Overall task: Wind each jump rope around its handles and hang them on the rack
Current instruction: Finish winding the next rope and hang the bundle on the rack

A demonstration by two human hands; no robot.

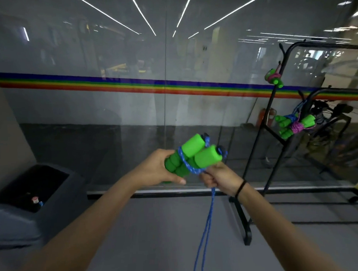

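Two green foam handles (197, 153) lie side by side, held at their lower ends by my left hand (159, 168). A blue rope (206, 231) crosses them in a loop and hangs doubled toward the floor. My right hand (218, 177) pinches the rope just below the handles. To the right stands a black rack (261, 130). A wound rope with green handles and pink cord (274, 78) hangs high on it. Lower hang two more bundles, one wound in purple (297, 127), one in blue (285, 119).
A glass wall with a rainbow stripe (131, 87) runs straight ahead. A dark grey bin (34, 201) sits on the floor at the left. The rack's foot (244, 224) reaches out over the grey floor near my right arm.
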